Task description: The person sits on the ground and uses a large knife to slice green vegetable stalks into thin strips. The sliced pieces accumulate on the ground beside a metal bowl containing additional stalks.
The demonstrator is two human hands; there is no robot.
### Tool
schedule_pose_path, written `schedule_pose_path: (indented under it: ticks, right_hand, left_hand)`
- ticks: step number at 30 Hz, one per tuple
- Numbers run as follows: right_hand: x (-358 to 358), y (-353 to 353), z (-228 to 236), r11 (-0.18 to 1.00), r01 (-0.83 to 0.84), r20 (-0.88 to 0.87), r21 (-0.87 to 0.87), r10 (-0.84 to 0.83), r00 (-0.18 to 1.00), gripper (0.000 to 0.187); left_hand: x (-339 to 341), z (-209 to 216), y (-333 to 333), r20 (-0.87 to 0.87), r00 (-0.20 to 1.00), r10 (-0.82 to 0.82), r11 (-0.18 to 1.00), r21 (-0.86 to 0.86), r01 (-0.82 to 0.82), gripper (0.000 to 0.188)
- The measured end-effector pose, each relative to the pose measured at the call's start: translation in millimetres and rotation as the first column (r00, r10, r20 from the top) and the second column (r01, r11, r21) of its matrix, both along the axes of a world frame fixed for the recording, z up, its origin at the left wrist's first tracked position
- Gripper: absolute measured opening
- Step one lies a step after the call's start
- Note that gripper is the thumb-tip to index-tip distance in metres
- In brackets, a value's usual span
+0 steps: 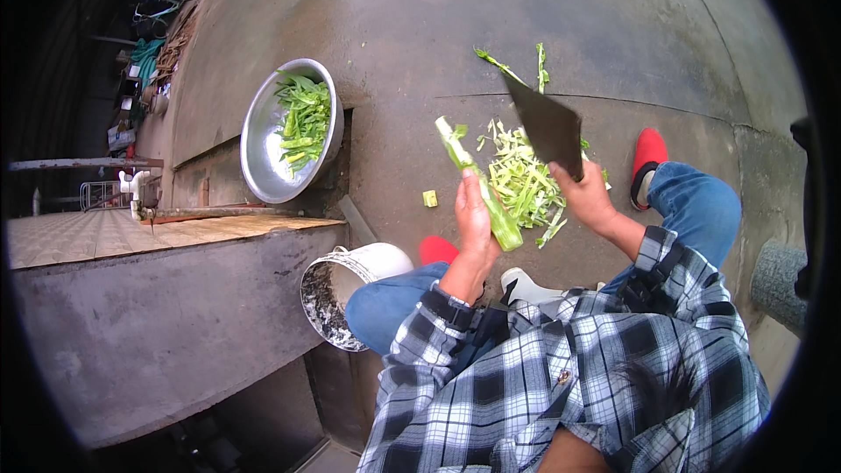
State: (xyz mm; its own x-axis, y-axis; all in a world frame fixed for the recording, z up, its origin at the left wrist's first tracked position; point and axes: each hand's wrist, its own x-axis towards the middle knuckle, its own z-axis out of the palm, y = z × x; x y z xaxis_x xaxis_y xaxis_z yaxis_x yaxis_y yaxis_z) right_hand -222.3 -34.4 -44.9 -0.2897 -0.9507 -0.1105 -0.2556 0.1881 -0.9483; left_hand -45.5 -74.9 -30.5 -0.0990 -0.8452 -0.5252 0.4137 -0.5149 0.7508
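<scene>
My left hand (474, 221) is wrapped round a thick, pale green celtuce stem (503, 221), which slants with its far end up and to the left. Gripped in my right hand (589, 199) is a dark, broad-bladed cleaver (545, 118). Its blade points up and left, apart from the stem. Between and beyond my hands, a heap of green peelings (519, 173) lies on the concrete, partly covered by the cleaver. A small cut chunk (429, 199) rests on the ground to the left. Two thin green strips (542, 68) lie farther out.
A metal basin (259, 168) holding green leaves (306, 119) stands at the far left. A white bucket (378, 259), stained inside, is beside my left knee. A concrete ledge (175, 324) runs along the left. My red shoes (648, 151) flank the peelings.
</scene>
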Motion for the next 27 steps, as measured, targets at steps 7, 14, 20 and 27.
schedule_pose_path:
  ticks: [7,14,20,27]
  right_hand:
    - [-11,-1,4,0.964,0.017,0.346,0.267,-0.112,0.932,0.017]
    - [14,33,21,0.920,-0.392,-0.196,-0.008,0.383,0.903,0.059]
    - [17,41,37,0.715,-0.618,-0.525,-0.327,0.407,0.748,0.067]
    - [18,46,39,0.667,-0.656,-0.561,-0.354,0.410,0.719,0.061]
  left_hand:
    - [13,5,0,-0.065,0.998,-0.018,0.998,0.053,0.022,0.040]
    - [10,-4,-4,0.020,0.997,0.074,0.997,0.016,-0.075,0.041]
    - [26,-31,-14,-0.165,0.986,-0.011,1.000,-0.014,0.009,0.039]
    - [27,-38,-12,-0.115,0.993,-0.019,0.999,-0.033,0.016,0.041]
